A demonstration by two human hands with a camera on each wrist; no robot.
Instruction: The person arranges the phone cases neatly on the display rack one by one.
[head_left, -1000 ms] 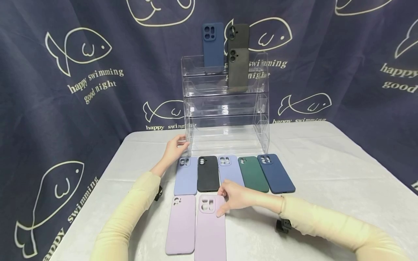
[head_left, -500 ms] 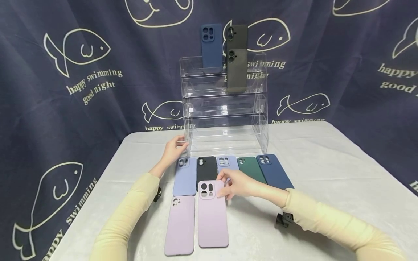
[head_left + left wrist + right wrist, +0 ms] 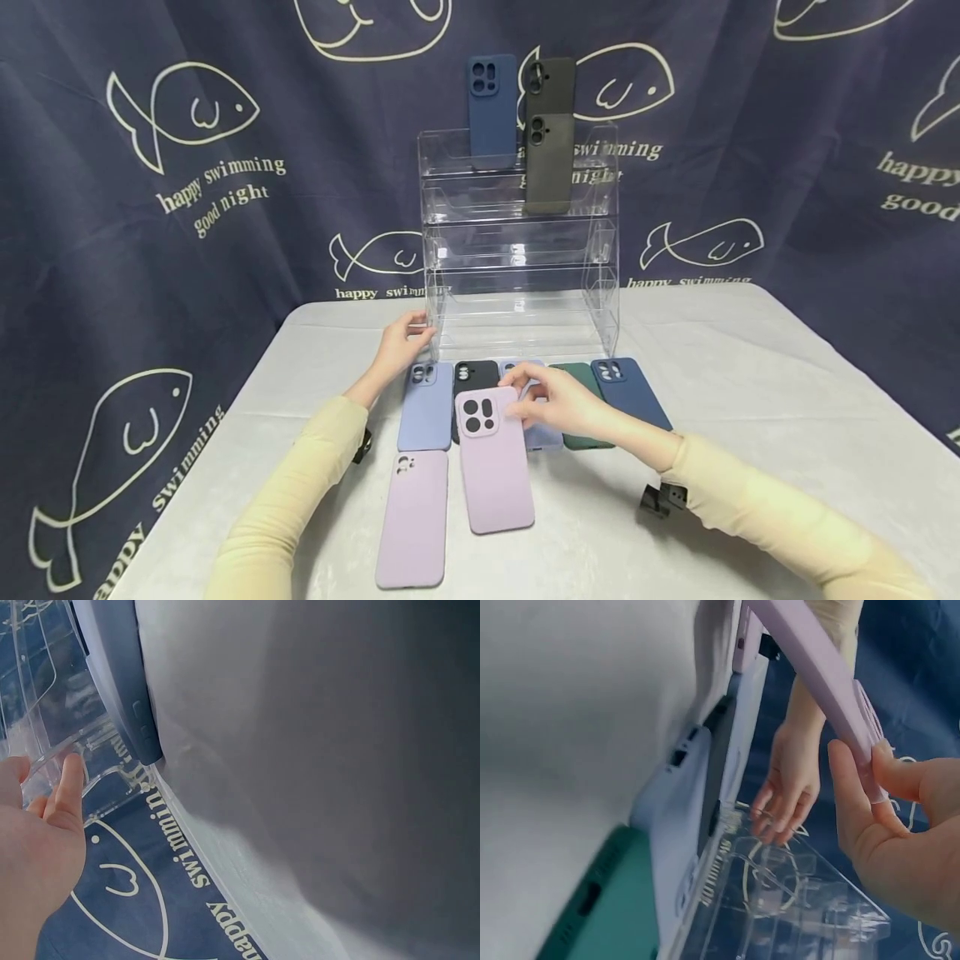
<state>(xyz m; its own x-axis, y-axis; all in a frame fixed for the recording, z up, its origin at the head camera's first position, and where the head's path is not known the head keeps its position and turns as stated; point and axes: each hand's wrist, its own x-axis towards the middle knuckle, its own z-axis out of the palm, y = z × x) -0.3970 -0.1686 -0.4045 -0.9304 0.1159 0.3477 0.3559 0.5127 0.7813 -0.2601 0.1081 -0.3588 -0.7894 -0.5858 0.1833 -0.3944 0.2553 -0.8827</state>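
My right hand (image 3: 558, 400) pinches a lilac phone case (image 3: 497, 475) by its upper right corner, thumb on the back face beside the camera cutouts. The right wrist view shows this case (image 3: 817, 667) tilted and raised off the table. At the lower left side of a clear tiered display stand (image 3: 525, 333), my left hand (image 3: 401, 343) grips the edge; in the left wrist view its thumb and fingers close around the clear plastic (image 3: 52, 761). A second lilac phone case (image 3: 412, 521) lies flat on the table in front.
Before the stand lie a light blue case (image 3: 426, 408), a partly covered black case (image 3: 476, 375), another light blue one, a green case (image 3: 588, 429) and a dark blue case (image 3: 633, 396). A blue case (image 3: 492, 117) and two black cases (image 3: 549, 171) stand in the upper tiers.
The right hand has lifted the lilac phone case from the table and carried it forward toward the stand, over the row of cases. The left hand stays at the stand's side.
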